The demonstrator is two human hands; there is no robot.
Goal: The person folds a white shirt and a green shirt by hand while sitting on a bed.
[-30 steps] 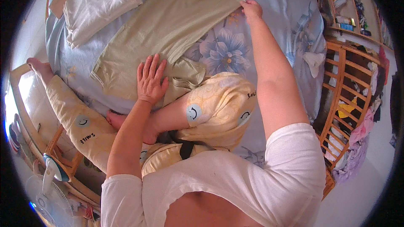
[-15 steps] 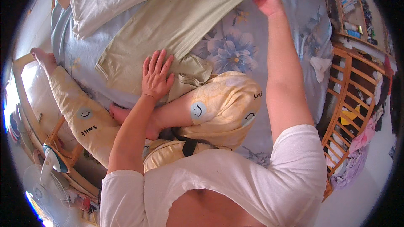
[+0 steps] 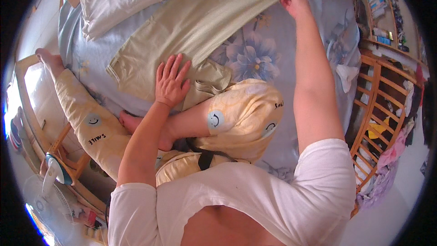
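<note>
A pale olive-green cloth (image 3: 182, 23) lies stretched across the bed ahead of my legs, running from near left to far right. My left hand (image 3: 172, 82) rests flat on its near part, fingers spread. At the far right, my right hand (image 3: 293, 3) pinches the cloth's corner, and the edge between the hands looks drawn taut. Some of the cloth is bunched beside my bent knee, right of my left hand. I cannot tell whether it is a garment or a sheet.
A folded white cloth (image 3: 123, 2) lies at the far left of the floral blue bed sheet (image 3: 255, 61). Wooden slatted rails (image 3: 375, 114) stand on the right, below a shelf (image 3: 380, 11). An electric fan (image 3: 45, 196) is at lower left. A small white cloth (image 3: 347, 76) lies by the bed's right edge.
My right hand, with the cloth's corner in its fingers, has shifted slightly right and toward me. My left hand stays pressed on the cloth.
</note>
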